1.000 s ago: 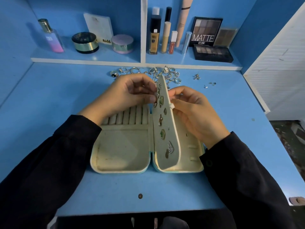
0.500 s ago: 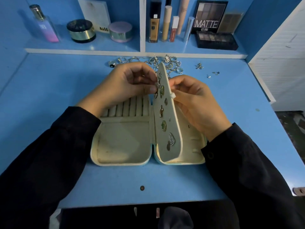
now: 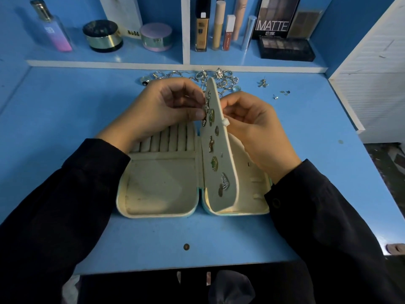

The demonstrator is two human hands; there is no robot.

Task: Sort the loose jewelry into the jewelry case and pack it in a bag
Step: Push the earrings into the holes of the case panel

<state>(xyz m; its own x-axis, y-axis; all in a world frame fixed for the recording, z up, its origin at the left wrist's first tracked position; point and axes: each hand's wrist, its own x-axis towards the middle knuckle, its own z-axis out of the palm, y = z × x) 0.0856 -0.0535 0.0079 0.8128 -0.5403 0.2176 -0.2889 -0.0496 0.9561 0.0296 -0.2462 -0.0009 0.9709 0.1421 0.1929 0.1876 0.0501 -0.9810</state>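
Cream hinged jewelry case lies open, its upright earring panel between the left hand, pinching a small silver earring, and the right hand, curled behind, hold unclear

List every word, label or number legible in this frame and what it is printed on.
"MATTE": lid of the eyeshadow palette; the smaller line beneath is blurred.
"NUDE": lower edge of the white card.
Perfume bottle: white mark, too blurred to read.
Foundation bottle and lip gloss tube: print too small to read.
Jewelry case: no text visible.
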